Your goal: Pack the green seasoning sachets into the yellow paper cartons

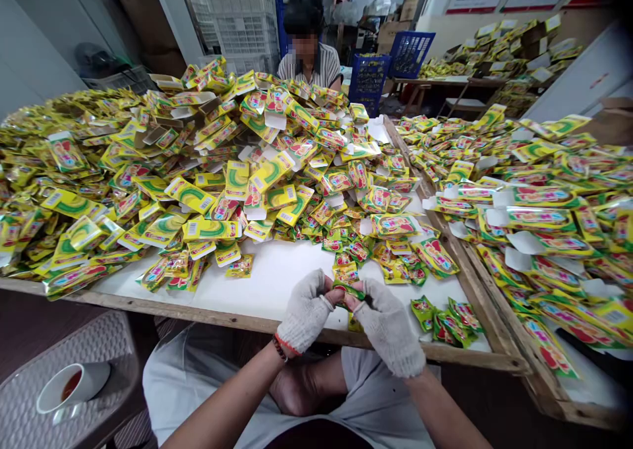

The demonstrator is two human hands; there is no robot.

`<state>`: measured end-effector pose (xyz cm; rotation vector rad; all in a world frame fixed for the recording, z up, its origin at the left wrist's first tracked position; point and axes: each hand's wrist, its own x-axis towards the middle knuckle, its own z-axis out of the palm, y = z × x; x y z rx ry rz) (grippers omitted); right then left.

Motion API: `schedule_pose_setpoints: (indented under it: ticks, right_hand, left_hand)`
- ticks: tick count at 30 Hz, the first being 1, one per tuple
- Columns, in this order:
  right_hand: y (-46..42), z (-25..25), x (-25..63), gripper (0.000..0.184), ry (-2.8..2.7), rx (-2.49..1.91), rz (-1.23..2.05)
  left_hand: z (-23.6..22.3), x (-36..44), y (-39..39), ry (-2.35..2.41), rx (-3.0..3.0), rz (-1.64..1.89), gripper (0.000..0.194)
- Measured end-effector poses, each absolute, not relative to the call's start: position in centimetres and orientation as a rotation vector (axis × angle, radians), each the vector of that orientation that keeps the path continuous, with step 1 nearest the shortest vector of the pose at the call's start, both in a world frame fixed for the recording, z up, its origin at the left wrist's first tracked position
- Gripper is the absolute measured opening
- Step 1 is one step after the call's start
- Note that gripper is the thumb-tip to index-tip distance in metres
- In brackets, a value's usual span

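pale trousers (190, 393) cover the person's folded legs, with a bare foot (297, 389) tucked between them. to the left, a white cup (91, 384) holding reddish-brown liquid stands on a grey woven-patterned stool (121, 350). the left hand (304, 309) and the right hand (388, 324), both in white knit gloves with bare fingertips, meet just above the table's (267, 274) near edge, their fingers closed on one small green packet (347, 289) pinched between them. a dark beaded bracelet (280, 350) circles the left wrist. beside the right hand, a few similar loose packets (448, 324) lie on the white surface. beyond the hands rises a big heap of yellow boxes (260, 175), some with flaps up. a wooden divider (457, 271) runs along its right side, and more boxes (539, 218) lie past it. behind the heap sits a person in a striped shirt (327, 63), near a blue crate (368, 83). farther back, white crates (240, 14) are stacked.
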<state>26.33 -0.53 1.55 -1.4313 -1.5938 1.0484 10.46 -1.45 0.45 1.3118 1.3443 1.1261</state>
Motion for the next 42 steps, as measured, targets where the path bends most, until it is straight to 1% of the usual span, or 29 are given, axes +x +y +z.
schedule_pose_setpoints:
  ticks: [4, 9, 12, 15, 16, 18, 20, 22, 24, 28, 29, 30, 32, 33, 34, 36, 38, 40, 41, 42]
  right_hand:
    - [2.8, 1.2, 28.2, 0.022, -1.806, -1.493, 0.904]
    - [7.0, -0.8, 28.1, 0.018, -2.159, -1.595, 0.776]
    - [7.5, -1.8, 27.5, 0.016, -2.208, -1.590, 0.739]
    - [7.2, -2.0, 27.5, 0.019, -2.235, -1.577, 0.721]
    - [7.1, -2.0, 27.6, 0.021, -2.244, -1.570, 0.727]
    - [7.0, -2.2, 27.7, 0.023, -2.251, -1.572, 0.706]
    - [7.1, -2.5, 27.8, 0.024, -2.263, -1.587, 0.611]
    - [7.3, -2.9, 27.7, 0.026, -2.288, -1.597, 0.502]
    - [7.4, -3.3, 27.7, 0.027, -2.314, -1.603, 0.468]
    - [7.0, -3.5, 28.0, 0.024, -2.235, -1.563, 0.527]
    - [6.7, -3.3, 28.1, 0.026, -2.172, -1.530, 0.545]
    - [6.4, -3.1, 28.1, 0.032, -2.106, -1.482, 0.577]
    - [5.7, -2.2, 27.8, 0.050, -2.020, -1.367, 0.677]
    - [5.4, -1.7, 27.6, 0.055, -2.019, -1.320, 0.736]
    - [5.0, -1.2, 27.3, 0.054, -2.047, -1.293, 0.795]
    - [4.5, -0.2, 26.6, 0.037, -2.121, -1.310, 0.899]
    - [4.0, 0.5, 25.8, 0.021, -2.126, -1.362, 0.986]
    - [3.5, 0.6, 25.1, 0.015, -2.070, -1.381, 1.056]
    - [3.2, 0.4, 24.7, 0.013, -2.032, -1.382, 1.073]
    - [3.0, 0.2, 24.4, 0.013, -1.998, -1.384, 1.082]
  left_hand:
    - [-0.4, 9.5, 0.5, 1.518, 1.280, 1.012, 0.024]
    - [-0.9, 9.5, 3.5, 1.714, 1.575, 0.839, 0.020]
    - [-0.7, 10.5, 4.4, 1.784, 1.771, 0.667, 0.023]
    - [-0.6, 11.4, 4.4, 1.822, 1.901, 0.543, 0.019]
    - [-0.6, 11.6, 4.3, 1.819, 1.906, 0.543, 0.018]
    - [-0.7, 11.8, 4.2, 1.844, 1.918, 0.529, 0.023]
    - [-0.8, 11.6, 4.4, 1.894, 1.917, 0.516, 0.031]
    - [-0.8, 11.3, 4.7, 1.924, 1.913, 0.504, 0.034]
    - [-0.8, 11.0, 5.2, 1.903, 1.920, 0.503, 0.032]
    - [-0.6, 10.9, 5.0, 1.755, 1.923, 0.547, 0.019]
    - [-0.6, 10.8, 4.8, 1.716, 1.914, 0.566, 0.017]
    - [-0.5, 10.8, 4.4, 1.685, 1.906, 0.584, 0.016]
    - [-0.1, 10.3, 3.7, 1.605, 1.890, 0.627, 0.014]
    - [0.1, 9.9, 3.3, 1.545, 1.891, 0.641, 0.014]
    - [0.5, 9.3, 3.0, 1.472, 1.901, 0.646, 0.014]
    - [1.4, 7.4, 2.6, 1.363, 1.967, 0.630, 0.016]
    - [2.5, 4.5, 2.6, 1.443, 2.113, 0.589, 0.020]
    - [3.6, 0.7, 3.0, 1.789, 2.283, 0.519, 0.019]
    - [4.2, -1.3, 3.3, 2.021, 2.332, 0.429, 0.023]
    - [4.8, -3.4, 3.6, 2.279, 2.326, 0.345, 0.031]
